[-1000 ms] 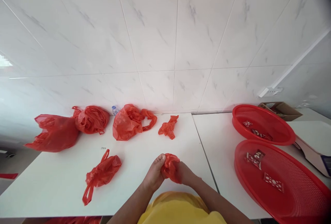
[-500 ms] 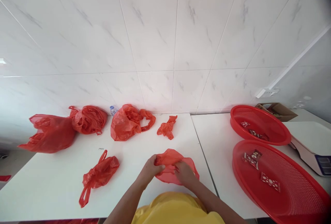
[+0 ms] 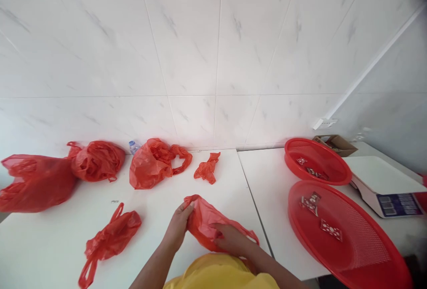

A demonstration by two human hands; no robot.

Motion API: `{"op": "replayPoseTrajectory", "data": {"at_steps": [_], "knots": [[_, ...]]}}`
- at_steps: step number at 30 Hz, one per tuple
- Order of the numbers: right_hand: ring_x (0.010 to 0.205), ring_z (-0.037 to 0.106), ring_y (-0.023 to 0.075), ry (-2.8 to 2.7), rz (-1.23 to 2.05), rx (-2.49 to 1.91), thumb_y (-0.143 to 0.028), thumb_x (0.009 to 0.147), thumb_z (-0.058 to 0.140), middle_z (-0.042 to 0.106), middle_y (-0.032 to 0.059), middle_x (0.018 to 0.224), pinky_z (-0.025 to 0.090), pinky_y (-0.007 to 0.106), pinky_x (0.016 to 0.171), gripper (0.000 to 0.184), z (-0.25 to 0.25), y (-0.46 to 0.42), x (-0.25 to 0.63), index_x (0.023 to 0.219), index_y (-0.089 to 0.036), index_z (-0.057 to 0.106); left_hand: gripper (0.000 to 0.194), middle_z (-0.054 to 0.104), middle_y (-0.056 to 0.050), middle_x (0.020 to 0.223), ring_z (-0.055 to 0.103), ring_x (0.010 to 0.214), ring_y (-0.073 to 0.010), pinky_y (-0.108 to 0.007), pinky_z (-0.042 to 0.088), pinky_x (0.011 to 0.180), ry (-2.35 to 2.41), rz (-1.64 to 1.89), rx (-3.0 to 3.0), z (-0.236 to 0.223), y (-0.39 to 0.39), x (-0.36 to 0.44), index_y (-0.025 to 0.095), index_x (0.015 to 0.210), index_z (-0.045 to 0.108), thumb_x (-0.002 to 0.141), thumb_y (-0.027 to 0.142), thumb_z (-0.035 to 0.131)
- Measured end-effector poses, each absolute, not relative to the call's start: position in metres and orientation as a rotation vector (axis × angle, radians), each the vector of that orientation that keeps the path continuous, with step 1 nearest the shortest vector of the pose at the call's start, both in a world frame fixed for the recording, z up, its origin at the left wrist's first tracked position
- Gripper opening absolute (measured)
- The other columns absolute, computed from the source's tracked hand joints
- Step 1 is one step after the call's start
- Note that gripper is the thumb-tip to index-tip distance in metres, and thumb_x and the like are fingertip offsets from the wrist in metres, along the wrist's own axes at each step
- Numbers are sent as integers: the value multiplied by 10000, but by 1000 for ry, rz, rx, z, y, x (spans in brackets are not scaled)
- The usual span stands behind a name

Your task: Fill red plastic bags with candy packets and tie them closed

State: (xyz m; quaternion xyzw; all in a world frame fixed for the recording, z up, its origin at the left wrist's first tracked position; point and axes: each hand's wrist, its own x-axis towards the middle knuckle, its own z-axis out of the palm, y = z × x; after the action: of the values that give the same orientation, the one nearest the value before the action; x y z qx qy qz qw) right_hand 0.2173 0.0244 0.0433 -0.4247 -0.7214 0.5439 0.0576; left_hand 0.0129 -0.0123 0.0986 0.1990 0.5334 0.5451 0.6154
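A thin red plastic bag (image 3: 208, 217) lies partly spread on the table in front of my yellow top. My left hand (image 3: 179, 222) is closed on its upper left edge, thumb on top. My right hand (image 3: 230, 238) reaches left over the bag's middle, at its opening; its thumb and fingers are apart, with red plastic showing between them. A bag handle (image 3: 251, 235) sticks out beyond my right wrist. Nearby, a small crumpled red bag (image 3: 207, 169) lies behind the held one. To the left, a tied red bag (image 3: 111, 235) lies on its side.
Fuller red bags (image 3: 40, 182) and a bottle with a blue cap (image 3: 134, 146) stand along the wall. On the right are two red plastic baskets (image 3: 363, 231) holding a few small packets (image 3: 331, 230), a scale (image 3: 383, 177) and a cardboard box (image 3: 336, 144). A seam divides the tables.
My left hand has raised the bag's left edge, and the bag is now stretched out diagonally. My right hand has shifted slightly left and down, its fingers opening. The view has turned right.
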Motion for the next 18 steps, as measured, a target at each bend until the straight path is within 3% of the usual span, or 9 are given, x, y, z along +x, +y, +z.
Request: {"op": "replayPoseTrajectory", "data": {"at_steps": [4, 7, 10, 12, 15, 18], "knots": [[942, 658, 223, -1809, 1637, -1234, -405, 835, 525, 719, 79, 1054, 497, 332, 830, 442, 68, 40, 253, 1209, -201, 641, 426, 723, -53, 848, 678, 761, -208, -294, 516, 684, 1251, 1272, 407, 91, -9, 3, 177, 1010, 654, 705, 453, 765], [1081, 616, 244, -1618, 1146, -1613, -386, 854, 457, 653, 128, 1211, 466, 352, 950, 439, 75, 65, 298, 1196, -167, 623, 420, 732, -48, 914, 694, 812, -203, -271, 529, 684, 1245, 1297, 386, 93, -8, 4, 205, 1049, 634, 708, 401, 781], [1286, 478, 282, -1654, 642, -1991, -306, 841, 438, 553, 192, 1343, 352, 381, 1095, 512, 64, 82, 354, 1289, -83, 543, 433, 731, -39, 936, 696, 800, -182, -246, 542, 671, 1219, 1297, 359, 98, -7, 7, 210, 1054, 631, 684, 349, 808], [1335, 427, 324, -1641, 475, -2207, -285, 841, 437, 503, 237, 1388, 347, 422, 1095, 585, 51, 82, 385, 1360, -16, 453, 429, 728, -26, 894, 690, 760, -166, -235, 550, 654, 1209, 1306, 321, 99, -5, 9, 202, 1020, 642, 652, 317, 830], [1275, 491, 369, -1613, 517, -2389, -234, 856, 405, 515, 293, 1357, 422, 442, 1000, 598, 34, 72, 408, 1381, 52, 386, 425, 716, 1, 827, 675, 707, -144, -219, 559, 633, 1190, 1332, 279, 98, -2, 10, 201, 982, 655, 612, 278, 851], [1241, 533, 335, -1637, 594, -2393, -159, 857, 361, 554, 266, 1325, 443, 391, 960, 521, 26, 57, 406, 1341, 10, 447, 442, 716, 5, 835, 672, 711, -139, -211, 564, 632, 1189, 1311, 276, 95, 0, 11, 207, 999, 660, 609, 276, 855]]}}
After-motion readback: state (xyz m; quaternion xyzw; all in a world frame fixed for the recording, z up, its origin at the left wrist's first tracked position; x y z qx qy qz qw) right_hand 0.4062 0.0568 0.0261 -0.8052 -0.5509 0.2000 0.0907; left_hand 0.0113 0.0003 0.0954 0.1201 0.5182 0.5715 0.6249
